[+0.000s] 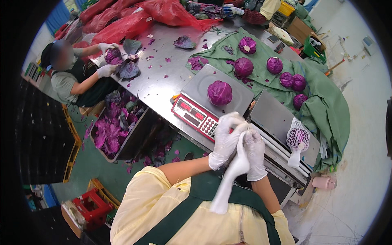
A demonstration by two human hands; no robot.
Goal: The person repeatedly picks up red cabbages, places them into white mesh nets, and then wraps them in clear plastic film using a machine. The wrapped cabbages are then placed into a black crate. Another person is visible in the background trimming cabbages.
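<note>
My left hand and my right hand, both in white gloves, are close together in front of my chest. Between them they pinch the top end of a white foam net sleeve, whose lower part hangs toward my apron. Just beyond my left hand is a digital scale with a red-edged panel and lit digits. On its metal pan rests a red cabbage. To the right of my hands, another red cabbage in white foam netting lies on a metal-topped machine with white rollers.
Several loose red cabbages sit on a green cloth. Across the metal table, a gloved co-worker handles a red cabbage. A bin of purple leaves stands below the table's left edge. Red bags are piled behind.
</note>
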